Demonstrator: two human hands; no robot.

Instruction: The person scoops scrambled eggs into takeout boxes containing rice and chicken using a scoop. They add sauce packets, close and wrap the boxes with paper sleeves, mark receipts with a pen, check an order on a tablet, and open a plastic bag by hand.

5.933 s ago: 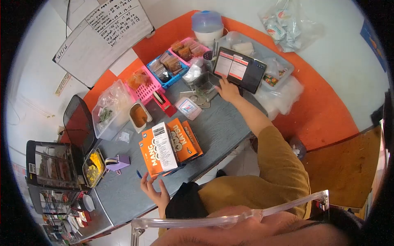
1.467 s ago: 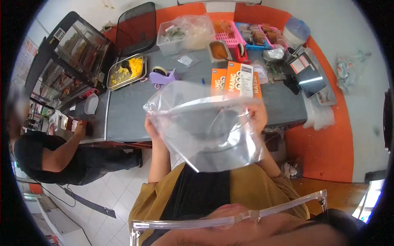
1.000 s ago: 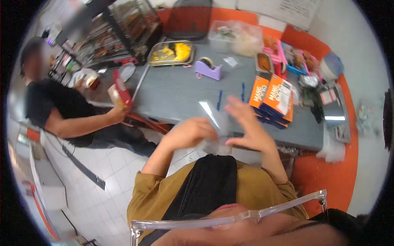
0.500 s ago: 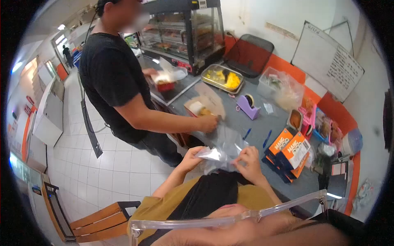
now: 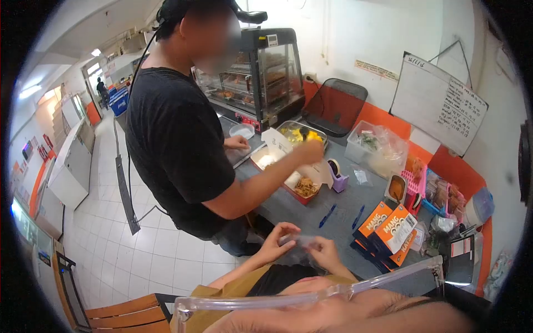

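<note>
Close to my body, over the table's front edge, a clear plastic bag (image 5: 300, 250) is stretched between my two hands. My left hand (image 5: 275, 244) pinches its left side, fingers curled. On the right, my right hand (image 5: 326, 252) closes on its other side. Two blue pens (image 5: 327, 216) lie on the table beyond my hands. Orange printed boxes (image 5: 386, 233) with a white receipt are stacked to the right. A co-worker in a black shirt (image 5: 175, 133) stands at the left, one hand over the yellow food tray, near two open food boxes (image 5: 305, 186).
A glass food warmer (image 5: 255, 77) stands behind the co-worker. Along the back are a purple tape dispenser (image 5: 338, 180), a plastic tub (image 5: 369, 147), a sauce tray (image 5: 396, 188), coloured baskets (image 5: 413, 180) and a tablet (image 5: 462, 258). A wooden bench (image 5: 127, 313) is at lower left.
The view has swung left from the tablet side to the co-worker. The bag, earlier spread wide, is now bunched smaller between my hands. The co-worker has set food boxes on the table and reaches toward the yellow food.
</note>
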